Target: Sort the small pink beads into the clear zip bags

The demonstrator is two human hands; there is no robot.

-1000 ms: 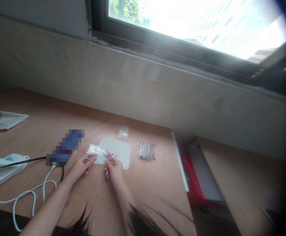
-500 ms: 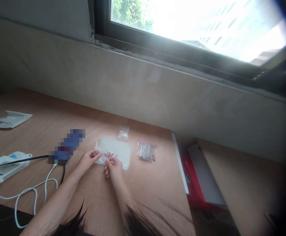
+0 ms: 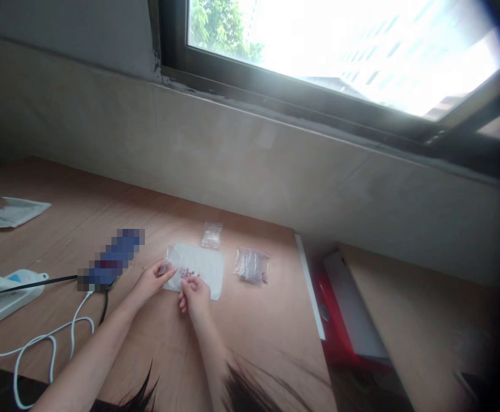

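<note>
Head view: your left hand [image 3: 150, 280] pinches a half-hidden clear bag [image 3: 171, 254]; your right grip [image 3: 197, 292], beside red beads [image 3: 192, 272], I cannot make out.

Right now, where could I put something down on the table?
Bare table shows right of the right hand, on the near side of the pinkish bag, up to the white edging. Another patch lies between the packet and the blurred blue thing. It's crowded by the left hand, sheet and beads, and left among power strip and cables.
</note>
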